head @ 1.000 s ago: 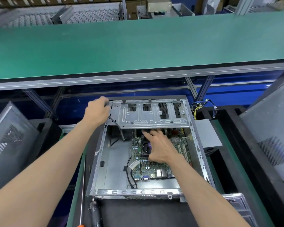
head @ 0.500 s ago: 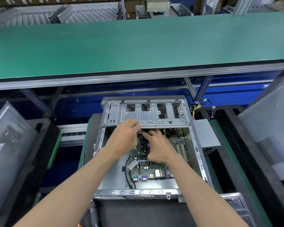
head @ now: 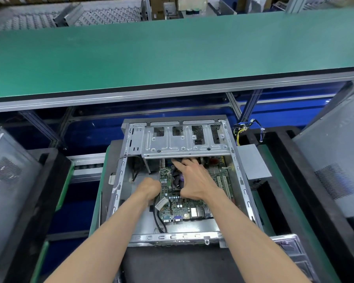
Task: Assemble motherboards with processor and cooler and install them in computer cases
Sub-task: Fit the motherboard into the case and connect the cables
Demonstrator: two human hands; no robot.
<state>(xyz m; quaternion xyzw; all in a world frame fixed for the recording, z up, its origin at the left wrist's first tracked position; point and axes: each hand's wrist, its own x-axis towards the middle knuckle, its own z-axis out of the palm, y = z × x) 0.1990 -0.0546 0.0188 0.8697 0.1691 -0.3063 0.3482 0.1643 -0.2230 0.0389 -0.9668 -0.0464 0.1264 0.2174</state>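
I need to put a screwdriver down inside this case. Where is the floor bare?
Bare metal floor lies between the case's left wall and the motherboard, near the left hand. The black cable borders it. Crowded: the board under the right hand and below the drive cage.

two bare forearms come up from the bottom edge, no sleeves anywhere in view. nothing on the wrists either, no watch, no strap, no band. left hand (head: 149, 187) and right hand (head: 194, 180) are both ungloved, no rings showing on the fingers i can see. left hand is a bit motion-blurred.
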